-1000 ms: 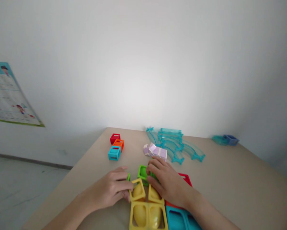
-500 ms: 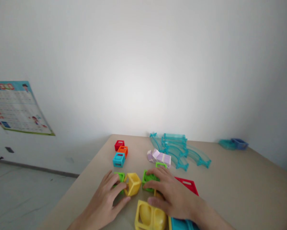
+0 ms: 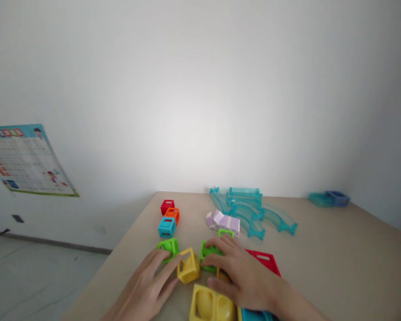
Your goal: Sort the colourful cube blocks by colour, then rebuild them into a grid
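Observation:
My left hand (image 3: 146,287) is at the lower left, fingers apart. Its index fingertip touches the left side of a tilted, open-framed yellow cube block (image 3: 188,266); its other fingertips reach a green cube block (image 3: 168,247). My right hand (image 3: 242,272) lies over a cluster of blocks, its fingers curled on another green block (image 3: 209,254) with a rounded inside. The right thumb is beside a double yellow block (image 3: 213,304) with domed insides. A blue piece (image 3: 255,314) and a red frame piece (image 3: 265,261) show partly around the right hand, which hides the middle of the cluster.
Red (image 3: 167,206), orange (image 3: 172,215) and blue (image 3: 167,227) cubes stand at the back left. Behind my right hand lie a pale purple wrapped bundle (image 3: 225,221) and clear teal track pieces (image 3: 249,209). A dark blue tray (image 3: 337,199) sits far right, near the wall.
The yellow cube has turned and shifted slightly toward me. My left fingers have straightened somewhat, showing more of the left green block. My right hand stays on the cluster. The view has tilted slightly.

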Tool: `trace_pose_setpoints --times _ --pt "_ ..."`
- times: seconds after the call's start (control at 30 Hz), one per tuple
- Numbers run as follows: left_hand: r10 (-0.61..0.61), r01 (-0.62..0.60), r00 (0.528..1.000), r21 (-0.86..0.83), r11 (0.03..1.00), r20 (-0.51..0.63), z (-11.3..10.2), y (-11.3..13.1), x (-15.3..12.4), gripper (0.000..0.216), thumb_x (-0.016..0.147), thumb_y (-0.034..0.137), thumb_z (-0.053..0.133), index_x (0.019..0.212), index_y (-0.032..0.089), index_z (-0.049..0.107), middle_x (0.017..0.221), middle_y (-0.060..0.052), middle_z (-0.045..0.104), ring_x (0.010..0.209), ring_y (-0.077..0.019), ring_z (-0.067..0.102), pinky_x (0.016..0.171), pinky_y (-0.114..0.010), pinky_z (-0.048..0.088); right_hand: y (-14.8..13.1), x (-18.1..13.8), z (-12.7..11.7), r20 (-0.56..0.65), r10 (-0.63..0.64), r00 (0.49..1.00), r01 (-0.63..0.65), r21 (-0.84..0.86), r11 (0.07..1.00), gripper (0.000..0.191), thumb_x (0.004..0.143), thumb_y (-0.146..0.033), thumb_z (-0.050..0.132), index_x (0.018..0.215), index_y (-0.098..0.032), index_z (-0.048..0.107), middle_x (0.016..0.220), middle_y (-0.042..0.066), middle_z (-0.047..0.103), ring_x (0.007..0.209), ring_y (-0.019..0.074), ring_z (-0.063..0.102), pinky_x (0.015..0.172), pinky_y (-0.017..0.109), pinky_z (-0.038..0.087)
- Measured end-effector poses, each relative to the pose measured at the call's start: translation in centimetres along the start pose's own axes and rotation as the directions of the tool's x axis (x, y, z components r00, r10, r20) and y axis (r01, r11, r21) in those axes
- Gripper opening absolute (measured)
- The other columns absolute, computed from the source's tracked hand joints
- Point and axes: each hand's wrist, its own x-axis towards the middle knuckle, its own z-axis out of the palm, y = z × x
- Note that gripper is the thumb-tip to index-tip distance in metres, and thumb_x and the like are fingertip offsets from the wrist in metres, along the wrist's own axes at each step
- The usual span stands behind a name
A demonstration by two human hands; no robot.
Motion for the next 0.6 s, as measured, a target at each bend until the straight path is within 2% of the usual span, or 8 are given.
trace_pose_setpoints --times 0.27,0.4,0.47,0.6 --pt "-0.048 0.049 0.999 -0.025 0.998 0.016 0.0 1.0 0.7 0.044 0.086 0.018 0.054 0.131 0.019 0.054 0.115 -0.013 0.064 0.105 -0.0241 0.062 0.090 -0.035 0.056 -0.3 0.2 -0.3 0.011 0.011 1.000 -0.011 0.004 1.000 0.025 0.090 -0.037 0.056 0.113 -0.030 0.065 0.120 0.006 0.057 0.120 0.0239 0.049 0.106 0.044 0.033" --pt "-0.021 0.023 0.998 -0.038 0.999 0.055 -0.5 1.1 0.6 0.051 0.082 0.031 0.064 0.131 0.019 0.055 0.113 -0.014 0.063 0.103 -0.0287 0.061 0.091 -0.045 0.055 -0.2 0.1 -0.2 0.012 0.000 1.000 0.000 0.009 1.000 0.024 0.090 -0.037 0.056 0.112 -0.030 0.065 0.120 0.006 0.057 0.120 0.0243 0.049 0.106 0.044 0.033" --pt "-0.027 0.031 0.997 -0.059 0.998 0.073 -0.7 1.2 0.9 0.048 0.082 0.036 0.066 0.127 0.020 0.058 0.110 -0.013 0.064 0.103 -0.0298 0.060 0.094 -0.049 0.053 -0.2 0.1 -0.1 0.006 0.004 1.000 -0.004 0.006 1.000 0.024 0.091 -0.037 0.056 0.111 -0.030 0.065 0.120 0.006 0.056 0.119 0.0241 0.049 0.106 0.044 0.034" --pt "-0.077 0.090 0.992 -0.132 0.987 0.097 -0.5 1.1 1.7 0.040 0.085 0.027 0.061 0.125 0.020 0.057 0.111 -0.012 0.063 0.114 -0.0291 0.056 0.100 -0.047 0.049 -0.2 0.3 -0.1 -0.004 0.022 1.000 -0.022 -0.001 1.000 0.022 0.092 -0.037 0.054 0.110 -0.031 0.065 0.117 0.005 0.057 0.118 0.0238 0.049 0.105 0.046 0.034"
